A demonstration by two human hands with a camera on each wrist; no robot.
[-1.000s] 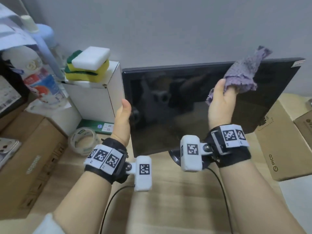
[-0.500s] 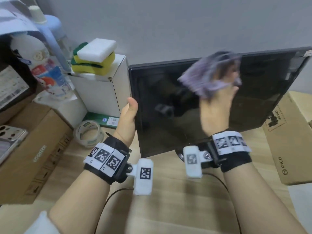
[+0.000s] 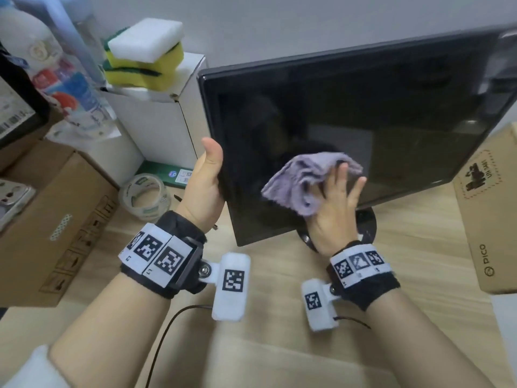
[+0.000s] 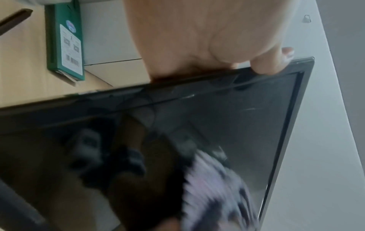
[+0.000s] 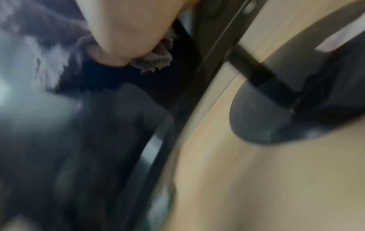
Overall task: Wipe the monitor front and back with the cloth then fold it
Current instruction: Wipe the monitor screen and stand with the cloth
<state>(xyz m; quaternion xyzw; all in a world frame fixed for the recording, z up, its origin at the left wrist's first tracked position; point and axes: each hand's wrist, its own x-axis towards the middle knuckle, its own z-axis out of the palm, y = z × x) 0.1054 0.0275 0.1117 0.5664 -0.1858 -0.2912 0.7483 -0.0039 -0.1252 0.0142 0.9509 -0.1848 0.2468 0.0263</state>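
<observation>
A black monitor (image 3: 363, 107) stands on a round base (image 3: 366, 225) on the wooden table. My left hand (image 3: 208, 175) grips its left edge, thumb on the front bezel, the other fingers hidden behind. My right hand (image 3: 335, 203) holds a purple cloth (image 3: 305, 175) against the lower middle of the screen. The cloth wraps over its thumb side, and the other fingers lie spread and straight on the glass. The left wrist view shows my left hand (image 4: 207, 39) on the monitor (image 4: 217, 125) and the blurred cloth (image 4: 213, 195). The right wrist view is blurred, showing the cloth (image 5: 154, 61) under my right hand (image 5: 126, 31).
Left of the monitor stands a white box (image 3: 156, 119) topped with sponges (image 3: 145, 51), with bottles (image 3: 56, 79) behind. A tape roll (image 3: 145, 197) and a green box (image 3: 170, 170) lie by my left hand. Cardboard boxes sit at the left (image 3: 56, 219) and right (image 3: 489, 219).
My right hand has swept the cloth from the screen's top right leftward, then down to the lower middle. My left hand has kept its grip on the left edge.
</observation>
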